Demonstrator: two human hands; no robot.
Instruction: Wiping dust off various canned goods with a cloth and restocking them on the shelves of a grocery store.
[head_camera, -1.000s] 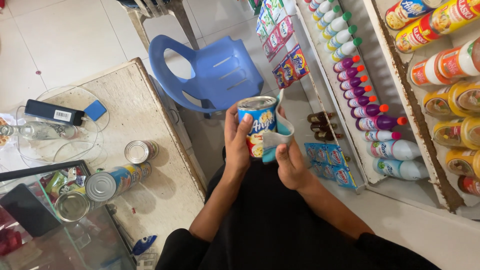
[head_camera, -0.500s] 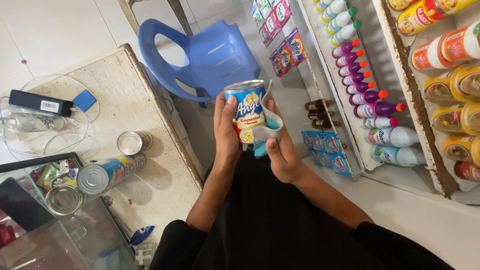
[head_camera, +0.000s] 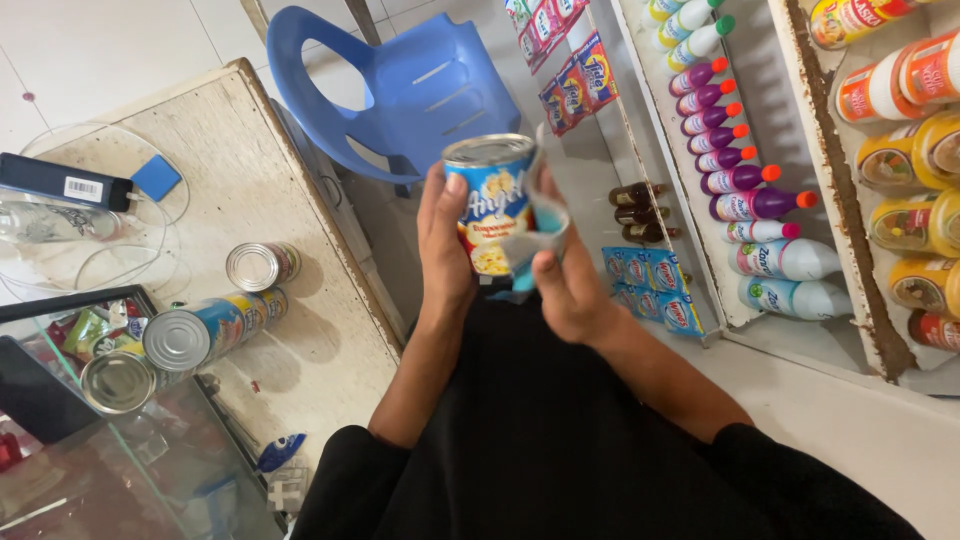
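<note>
Close to the chest, the left hand (head_camera: 447, 250) grips a tin (head_camera: 492, 200) upright, raised a little higher than a second ago. Against its side the right hand (head_camera: 568, 285) presses a pale cloth (head_camera: 535, 235), probably wiping, fingers curled round the fold. Beyond, on the counter (head_camera: 250, 150), three more tins (head_camera: 205, 330) lie untouched; farther off stands a blue chair (head_camera: 420, 90).

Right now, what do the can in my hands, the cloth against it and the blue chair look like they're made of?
The can looks like metal: a shiny silvery ribbed lid, with a glossy printed label round the body. The cloth, pressed to it by the right hand, looks like soft pale blue fabric, folding limply. The blue chair looks like moulded plastic, smooth and slightly glossy, with slots cut in it.
</note>
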